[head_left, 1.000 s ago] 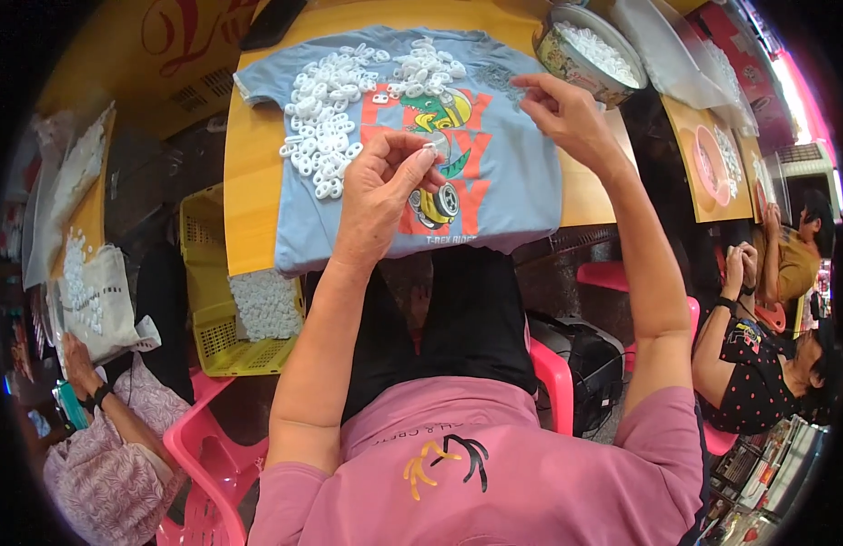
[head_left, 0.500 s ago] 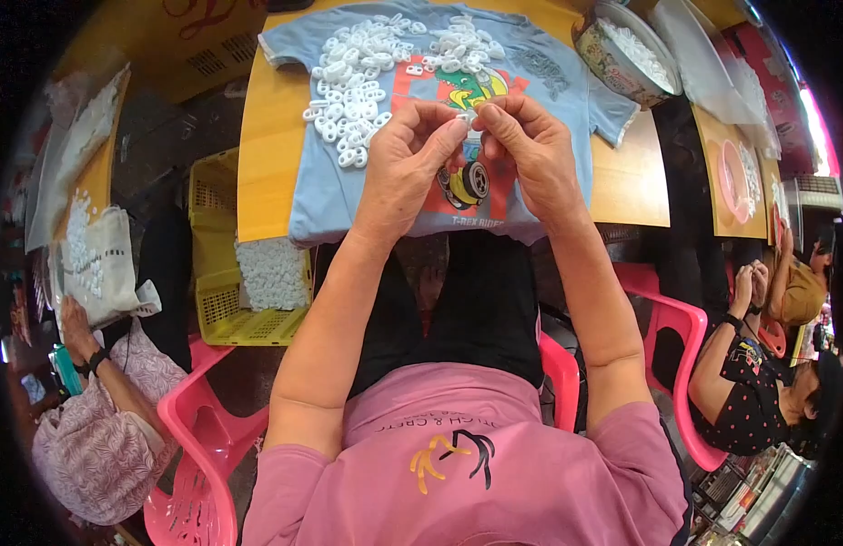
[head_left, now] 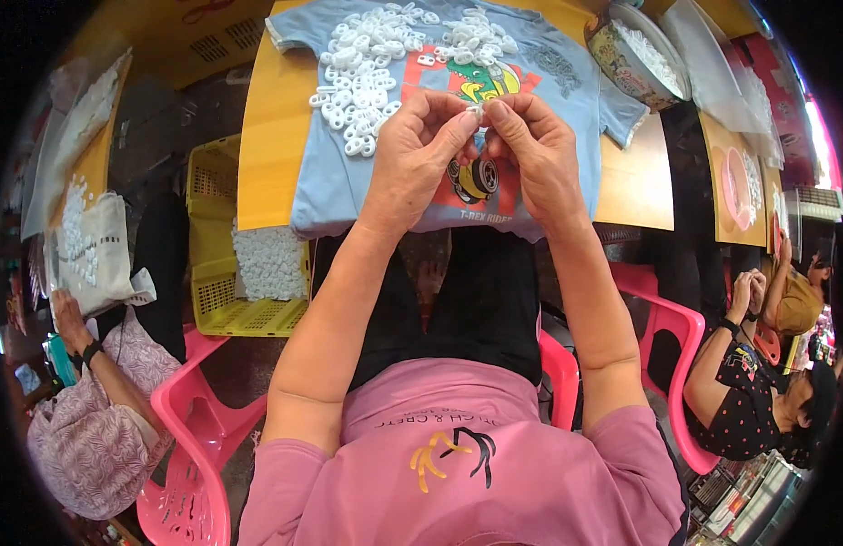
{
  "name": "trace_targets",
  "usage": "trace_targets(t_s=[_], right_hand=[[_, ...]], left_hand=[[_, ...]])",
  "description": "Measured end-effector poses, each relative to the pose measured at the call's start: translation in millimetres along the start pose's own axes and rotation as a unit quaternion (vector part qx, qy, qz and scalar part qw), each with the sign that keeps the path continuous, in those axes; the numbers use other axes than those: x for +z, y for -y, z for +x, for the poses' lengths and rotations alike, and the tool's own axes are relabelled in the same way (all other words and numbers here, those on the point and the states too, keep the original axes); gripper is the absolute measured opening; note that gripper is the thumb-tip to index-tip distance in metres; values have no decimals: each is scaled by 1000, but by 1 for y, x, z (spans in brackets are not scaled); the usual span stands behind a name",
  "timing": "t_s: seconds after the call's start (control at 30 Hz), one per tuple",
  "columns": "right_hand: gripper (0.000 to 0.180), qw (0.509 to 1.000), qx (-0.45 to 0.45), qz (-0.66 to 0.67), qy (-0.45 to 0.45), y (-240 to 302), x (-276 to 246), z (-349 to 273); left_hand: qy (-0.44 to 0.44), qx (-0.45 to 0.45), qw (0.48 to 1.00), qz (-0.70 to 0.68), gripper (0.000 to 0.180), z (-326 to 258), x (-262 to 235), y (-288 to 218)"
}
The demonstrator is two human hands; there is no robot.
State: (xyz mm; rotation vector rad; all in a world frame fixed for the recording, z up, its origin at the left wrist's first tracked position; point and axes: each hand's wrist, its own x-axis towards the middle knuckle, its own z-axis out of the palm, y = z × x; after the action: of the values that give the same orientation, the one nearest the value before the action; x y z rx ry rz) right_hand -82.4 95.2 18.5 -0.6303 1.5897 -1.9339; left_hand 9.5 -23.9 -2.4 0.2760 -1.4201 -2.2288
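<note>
White piece (head_left: 477,108), small and plastic, pinched between both hands above the blue shirt (head_left: 339,182). Left hand (head_left: 416,155) closed on it from the left, thumb and forefinger tips meeting at the piece; right hand (head_left: 530,150) closed on it from the right, fingertips likewise pressed in. Equally near to both, right at the point where the two sets of fingertips touch, so neither hand the closer. Too small and too covered by fingers to tell its long axis or exact shape.

Held in the air just over the printed front of the shirt, not resting on it. Beyond the hands, toward the far edge of the counter (head_left: 267,136): loose white pieces in a heap (head_left: 362,64) on the shirt's upper left, a second smaller heap (head_left: 476,32) up and a little right. Both heaps lying away from the body, the left one nearer to the left hand. Round tin (head_left: 612,64) with more white pieces off to the far right, closer to the right hand. Yellow crate (head_left: 212,273) down at the left beside the counter, white pieces inside.
</note>
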Motion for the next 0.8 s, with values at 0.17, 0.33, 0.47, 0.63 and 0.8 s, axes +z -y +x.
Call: trace_targets(t_s=[0.17,0.33,0.47,0.63,0.8], right_hand=[[18,999,-20,-36,1,-4,1,2],[16,996,-52,-71,-22,-8,5,0],[15,993,-62,-89,-45,-9,11,-1],[15,993,-54,-98,-41,-8,15,7],[18,989,-41,-140,-16,-1,9,10]], left_hand=[[6,-4,1000,-13,14,-1,0,-2],[9,1,1000,-14,14,-1,-1,-1],[-11,8,1000,17,12,-1,-1,0],[-22,21,999,34,10,3,0,0],[-35,17,999,11,11,4,-1,3]])
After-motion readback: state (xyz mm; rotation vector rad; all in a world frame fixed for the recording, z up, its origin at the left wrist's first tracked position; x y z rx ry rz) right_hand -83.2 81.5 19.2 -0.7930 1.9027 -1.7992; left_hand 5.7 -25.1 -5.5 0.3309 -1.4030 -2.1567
